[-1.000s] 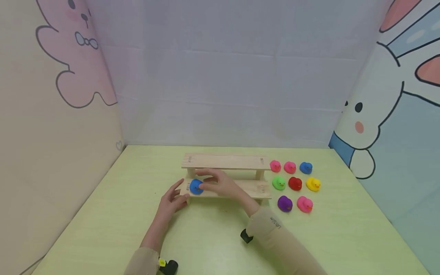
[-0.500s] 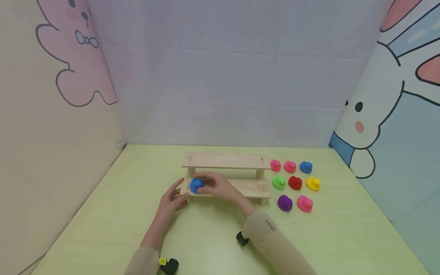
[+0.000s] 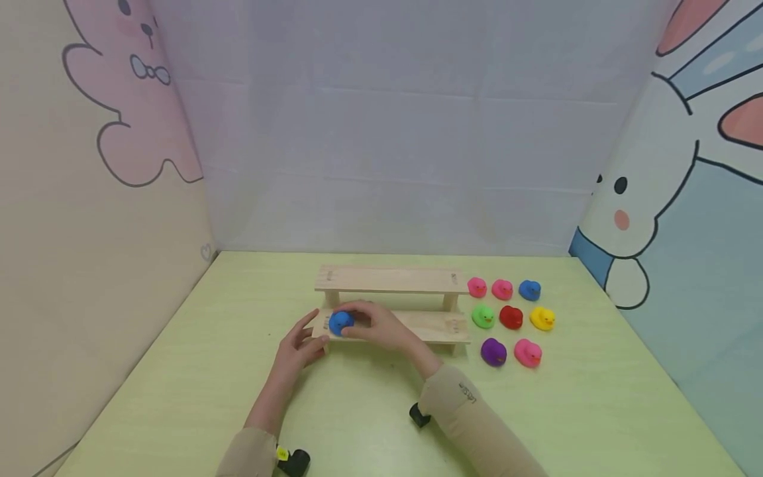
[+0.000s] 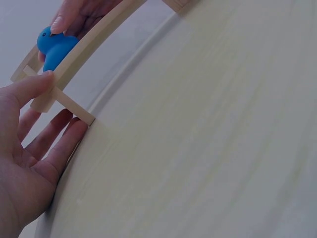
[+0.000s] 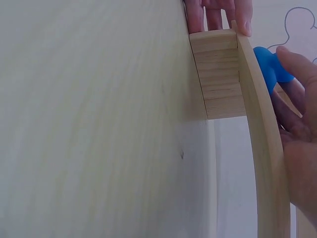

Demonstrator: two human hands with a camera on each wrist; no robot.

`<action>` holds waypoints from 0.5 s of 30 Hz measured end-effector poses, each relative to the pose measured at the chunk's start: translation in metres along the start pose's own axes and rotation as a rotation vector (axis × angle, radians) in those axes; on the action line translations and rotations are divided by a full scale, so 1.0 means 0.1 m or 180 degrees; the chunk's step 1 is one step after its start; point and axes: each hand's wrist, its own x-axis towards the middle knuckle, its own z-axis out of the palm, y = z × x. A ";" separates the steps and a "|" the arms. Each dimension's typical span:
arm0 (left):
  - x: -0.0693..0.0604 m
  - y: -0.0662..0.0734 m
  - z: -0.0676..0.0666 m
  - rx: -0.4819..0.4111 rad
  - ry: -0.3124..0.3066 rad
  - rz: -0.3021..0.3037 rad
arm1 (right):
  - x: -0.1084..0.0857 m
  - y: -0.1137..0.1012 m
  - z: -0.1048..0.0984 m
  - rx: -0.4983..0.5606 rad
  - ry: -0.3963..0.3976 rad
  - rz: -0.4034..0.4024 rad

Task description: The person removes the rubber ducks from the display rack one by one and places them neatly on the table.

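Note:
A blue rubber duck sits at the left end of the lower step of a two-tier wooden shelf. My right hand holds the duck between thumb and fingers, coming from the right; in the left wrist view the thumb lies by the beak of the duck. My left hand grips the left end of the lower step. Its thumb is on the front edge, and the other fingers go round the end beside the leg, as the right wrist view shows.
Right of the shelf, several rubber ducks stand in loose rows, among them a green duck, a red duck, a yellow duck and a purple duck. The upper step rises behind the lower one. Walls enclose the pale table.
My right hand has drawn slightly nearer and its fingers have closed in around the blue duck, which has turned a little. The left hand stays where it was.

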 end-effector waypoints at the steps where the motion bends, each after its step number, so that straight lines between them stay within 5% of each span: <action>1: 0.00 0.00 0.00 -0.0007 0.0000 0.0004 | 0.00 0.00 0.00 0.0024 0.0005 0.0004; 10: 0.01 0.00 0.00 -0.0004 -0.0006 0.0007 | -0.01 -0.02 0.02 0.0188 0.0068 0.0051; 15: 0.00 0.00 0.00 0.0000 -0.0012 0.0004 | -0.08 -0.24 -0.04 0.0266 0.0020 0.0021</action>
